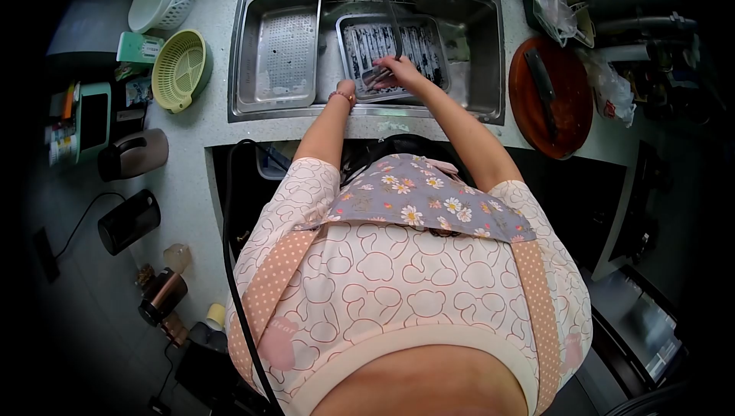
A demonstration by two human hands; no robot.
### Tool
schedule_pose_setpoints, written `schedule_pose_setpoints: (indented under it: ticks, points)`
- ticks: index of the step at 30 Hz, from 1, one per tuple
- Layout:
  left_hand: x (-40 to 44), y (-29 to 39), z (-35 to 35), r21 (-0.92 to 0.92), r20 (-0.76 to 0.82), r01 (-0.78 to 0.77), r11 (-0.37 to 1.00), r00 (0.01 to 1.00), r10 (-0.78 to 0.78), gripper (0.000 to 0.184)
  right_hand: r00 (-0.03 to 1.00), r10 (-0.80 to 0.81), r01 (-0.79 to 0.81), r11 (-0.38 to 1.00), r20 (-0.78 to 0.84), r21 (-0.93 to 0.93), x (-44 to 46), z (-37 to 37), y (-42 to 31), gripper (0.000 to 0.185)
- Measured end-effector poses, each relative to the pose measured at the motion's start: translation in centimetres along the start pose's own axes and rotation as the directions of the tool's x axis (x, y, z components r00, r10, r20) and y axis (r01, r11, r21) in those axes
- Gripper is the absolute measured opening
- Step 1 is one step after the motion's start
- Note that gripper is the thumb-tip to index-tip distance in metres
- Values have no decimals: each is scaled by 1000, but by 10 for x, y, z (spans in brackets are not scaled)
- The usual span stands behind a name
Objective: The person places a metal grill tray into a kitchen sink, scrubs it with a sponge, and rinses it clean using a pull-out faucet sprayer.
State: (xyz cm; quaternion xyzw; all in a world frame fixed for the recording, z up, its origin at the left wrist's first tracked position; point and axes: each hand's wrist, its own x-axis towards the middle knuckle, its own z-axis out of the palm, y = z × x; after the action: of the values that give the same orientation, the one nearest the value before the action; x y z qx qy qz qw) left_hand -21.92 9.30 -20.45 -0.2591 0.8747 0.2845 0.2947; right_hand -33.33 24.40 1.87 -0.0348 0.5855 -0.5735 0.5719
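A rectangular metal tray with dark wet strips across its bottom lies in the sink. At its near left corner is my left hand, closed on the tray's rim, with the fingertips partly hidden. My right hand is over the near part of the tray, its fingers wrapped around a pull-out faucet sprayer. From the sprayer a dark hose runs up to the top of the view. Whether water is flowing is hard to make out.
A perforated metal drain basket fills the sink's left side. On the left counter stand a yellow-green colander, a white basket and a kettle. To the right, a knife lies on a round wooden cutting board.
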Motion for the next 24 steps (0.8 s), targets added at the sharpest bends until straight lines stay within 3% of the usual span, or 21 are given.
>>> schedule_pose_setpoints:
  ticks: [3,6,8,10,12,15,19,20,23,24]
  points:
    - [14,-8,7,-163,63,55,985,997,-45,14,998,64,-64,994,-9,-86,2,3,-1,29]
    - [64,-51,59,-326,-132,43,945,987,-90,19,974,-221,227,962,-56,152,6,6,3,33]
    - [62,-50,60,-190,-237,-12,982,971,-34,19,927,-348,373,894,-139,249,5,9,-1,33]
    - [19,-9,27,225,-174,-105,969,974,145,7,900,-408,435,856,-151,280,3,6,-6,34]
    - [14,-6,18,240,-109,-123,963,982,153,7,891,-423,454,848,-165,274,3,-2,-9,34]
    - [24,-10,25,236,-101,-121,964,984,148,8,931,-343,356,930,-128,96,2,-19,-6,32]
    - [39,-16,42,75,-96,-5,997,995,12,7,994,53,-72,977,-96,-203,-16,-33,-18,29]
    - [39,-16,41,102,-85,-16,995,996,25,7,995,46,-61,982,-90,-177,-22,-31,-23,29]
    - [28,-9,26,207,-47,-82,975,994,94,6,950,-276,281,960,-146,14,-13,-37,-15,30]
    - [27,-8,23,258,-27,-124,958,990,135,7,939,-306,317,947,-156,45,-11,-38,-16,30]
